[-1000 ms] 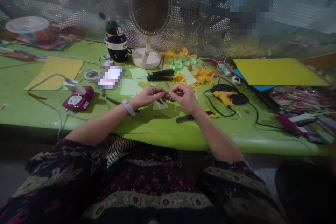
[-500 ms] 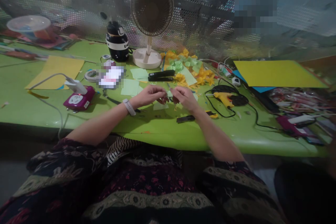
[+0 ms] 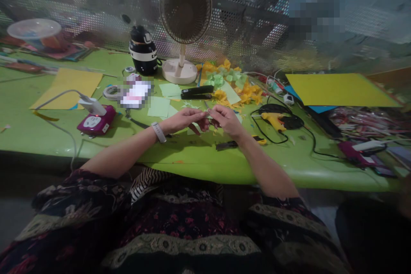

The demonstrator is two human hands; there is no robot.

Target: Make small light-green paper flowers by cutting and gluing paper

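A: ok so what are the 2 hands up to over that green table [image 3: 192,154]?

B: meeting in the middle, basically. The left hand [image 3: 185,120] has thumb and index finger pinched on a small pale scrap [image 3: 208,114] (looks like paper, but the fingers cover most of it), other fingers curled loosely below.

A: and the right hand [image 3: 227,121]?

B: same deal from the other side, thumb and index pressed together on the scrap. So it's right between the 2 sets of fingertips. There's also a thin grey tip [image 3: 206,105] poking up just behind, can't tell what it belongs to.

A: what's lying around them?

B: a black stapler [image 3: 197,92] just beyond, pale green paper squares [image 3: 158,107] left of it, and a heap of orange and green cutouts [image 3: 221,78] to its right. A black and yellow cutter [image 3: 226,144] lies by the right wrist, and a yellow glue gun [image 3: 274,120] is further right on a round black mat [image 3: 294,121].

A: back row?

B: fan [image 3: 180,72], with a dark bottle [image 3: 144,63] beside it.
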